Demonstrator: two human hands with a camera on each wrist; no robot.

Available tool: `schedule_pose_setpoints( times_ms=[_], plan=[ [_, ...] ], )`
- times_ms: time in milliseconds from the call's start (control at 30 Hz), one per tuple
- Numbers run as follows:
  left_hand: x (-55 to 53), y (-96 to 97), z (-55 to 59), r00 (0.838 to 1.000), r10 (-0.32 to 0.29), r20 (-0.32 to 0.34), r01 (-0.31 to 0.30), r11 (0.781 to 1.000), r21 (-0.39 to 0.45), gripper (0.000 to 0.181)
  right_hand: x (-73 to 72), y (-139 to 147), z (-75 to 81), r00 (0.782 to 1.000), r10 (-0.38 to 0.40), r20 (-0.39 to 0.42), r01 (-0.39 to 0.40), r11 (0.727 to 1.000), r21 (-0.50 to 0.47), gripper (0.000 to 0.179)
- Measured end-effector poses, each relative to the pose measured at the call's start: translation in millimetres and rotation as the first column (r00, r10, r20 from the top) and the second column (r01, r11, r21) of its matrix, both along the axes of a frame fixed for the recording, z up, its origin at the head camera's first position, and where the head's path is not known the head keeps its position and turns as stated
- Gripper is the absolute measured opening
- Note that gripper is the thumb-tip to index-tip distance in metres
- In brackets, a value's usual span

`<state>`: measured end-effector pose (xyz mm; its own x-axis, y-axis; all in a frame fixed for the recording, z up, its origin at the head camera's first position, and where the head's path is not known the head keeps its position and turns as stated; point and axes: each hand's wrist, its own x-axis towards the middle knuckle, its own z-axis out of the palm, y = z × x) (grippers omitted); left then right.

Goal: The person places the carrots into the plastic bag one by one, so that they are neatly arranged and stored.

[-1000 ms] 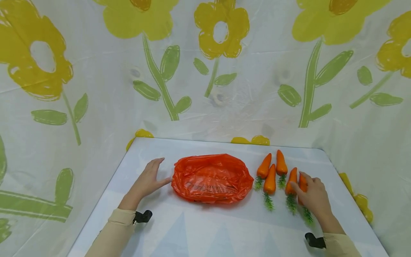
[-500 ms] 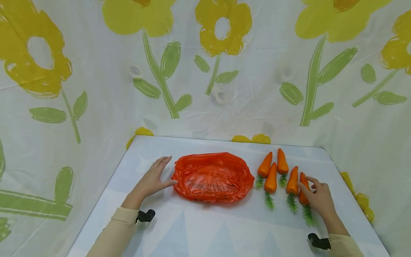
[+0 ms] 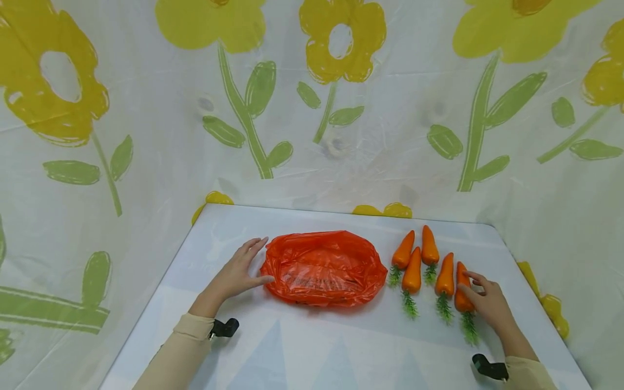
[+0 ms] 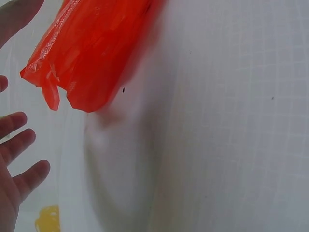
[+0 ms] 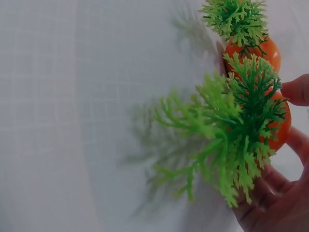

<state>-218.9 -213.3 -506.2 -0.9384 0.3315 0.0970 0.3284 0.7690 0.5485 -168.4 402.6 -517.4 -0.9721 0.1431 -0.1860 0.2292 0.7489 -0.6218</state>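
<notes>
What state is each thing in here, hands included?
Red plastic bag: open, wrinkled, nothing visible inside.
Rightmost carrot: lying down, within the right hand's grasp.
Other four carrots: lying loose.
Left hand: fingers extended, beside the bag.
Right hand: curled around the rightmost carrot.

The head camera looks forward and down; close wrist views share its bag (left), carrots (right).

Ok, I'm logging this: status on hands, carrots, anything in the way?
Left fingers spread beside red bag. Right fingers at rightmost carrot, grip unclear. Other four carrots between it and bag.
</notes>
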Motion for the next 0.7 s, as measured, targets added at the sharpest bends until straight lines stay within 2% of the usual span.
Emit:
schedule_pose_setpoints(
  times_ms=[200,467,700],
  plan=[
    [-1.2,1.8,-1.9,1.000,-0.025,-0.007,0.025,1.000,0.003,0.103,-1.9,3,-0.5,0.998,0.046,0.031,-0.046,0.999,-0.023,0.076],
    [-6.0,7.5,-5.0,0.996,-0.079,-0.033,0.079,0.997,-0.006,0.102,0.3,4,1.2,0.997,0.064,0.036,-0.062,0.997,-0.052,0.074],
    [-8.4,10.4,-7.8,0.996,-0.087,-0.004,0.087,0.996,-0.028,0.107,1.5,3,3.1,0.995,0.079,0.062,-0.075,0.995,-0.064,0.075]
  ],
)
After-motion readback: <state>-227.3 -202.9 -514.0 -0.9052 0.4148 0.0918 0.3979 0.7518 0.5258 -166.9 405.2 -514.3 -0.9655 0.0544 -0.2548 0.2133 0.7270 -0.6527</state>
